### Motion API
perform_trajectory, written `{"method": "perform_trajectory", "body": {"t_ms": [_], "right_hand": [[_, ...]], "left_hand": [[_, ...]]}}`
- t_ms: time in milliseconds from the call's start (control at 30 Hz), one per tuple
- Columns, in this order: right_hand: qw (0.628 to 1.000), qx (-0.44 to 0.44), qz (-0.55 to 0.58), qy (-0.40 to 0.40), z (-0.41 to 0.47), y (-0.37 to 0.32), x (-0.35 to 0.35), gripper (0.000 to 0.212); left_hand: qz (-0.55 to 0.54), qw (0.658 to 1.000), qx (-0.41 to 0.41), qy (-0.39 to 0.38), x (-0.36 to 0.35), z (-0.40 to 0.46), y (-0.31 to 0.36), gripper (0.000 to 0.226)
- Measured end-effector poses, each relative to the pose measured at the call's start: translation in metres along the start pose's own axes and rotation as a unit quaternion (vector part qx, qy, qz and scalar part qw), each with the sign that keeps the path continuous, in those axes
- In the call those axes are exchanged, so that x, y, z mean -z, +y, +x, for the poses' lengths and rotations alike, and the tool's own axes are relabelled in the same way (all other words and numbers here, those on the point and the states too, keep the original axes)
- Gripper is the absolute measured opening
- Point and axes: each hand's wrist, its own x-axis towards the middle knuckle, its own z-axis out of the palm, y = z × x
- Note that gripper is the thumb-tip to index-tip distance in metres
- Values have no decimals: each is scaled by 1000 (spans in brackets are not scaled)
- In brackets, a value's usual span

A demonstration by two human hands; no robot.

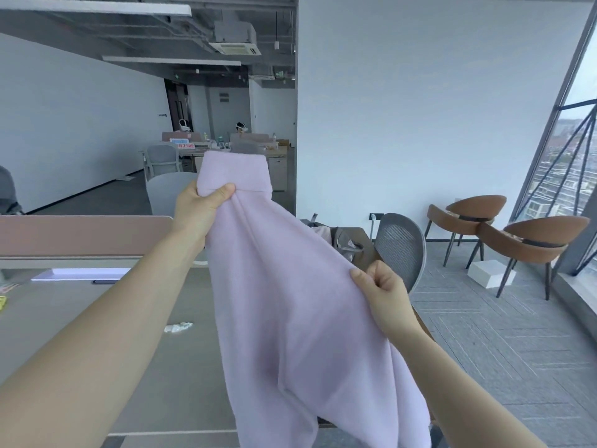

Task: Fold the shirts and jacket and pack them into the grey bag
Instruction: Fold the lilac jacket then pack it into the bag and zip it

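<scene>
Both hands aloft: left hand point(202, 205) clamps the soft lilac knit garment point(300, 318) by its cuff, possibly a sleeve; right hand point(382, 291) pinches its edge above the grey tabletop point(168, 367).

An open-plan office is shown. A long grey worktop point(181, 367) with a pink divider panel point(80, 236) is seen below and left of the fingers, and a mesh office chair point(403, 250) stands just behind the right-hand fingers. Further desks point(197, 147) with swivel chairs point(161, 160) are ranged far beyond the left-hand fingers. Exposed ducts and a ceiling air unit point(234, 43) are seen high above, with strip lights point(97, 8). Brown lounge chairs point(529, 240) are set on patterned carpet tiles point(504, 344) to the right, beside a slanted glass wall point(575, 150) through which city buildings are seen.
</scene>
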Motion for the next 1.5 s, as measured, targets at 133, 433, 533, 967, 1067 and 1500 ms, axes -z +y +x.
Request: {"method": "perform_trajectory", "body": {"t_ms": [133, 433, 533, 967, 1067, 1500], "right_hand": [[989, -30, -17, -143, 4, -1, 20, 21], [997, -77, 4, 12, 15, 5, 76, 16], [994, -89, 38, 58, 24, -1, 93, 21], [990, 44, -130, 29, 83, -38, 150, 17], [987, 24, -161, 3, 97, -13, 136, 13], [982, -31, -182, -28, 176, 57, 15, 18]], "left_hand": [[-21, 999, 29, -4, -3, -7, -9, 33], [4, 997, -39, -70, -57, -40, 2, 25], [-18, 995, -62, -81, -82, -53, 14, 36], [-98, 994, 44, -18, -136, -57, -20, 17], [-92, 991, 95, 1, -132, -52, -53, 15], [-111, 972, 208, 20, -83, 68, -154, 37]]}}
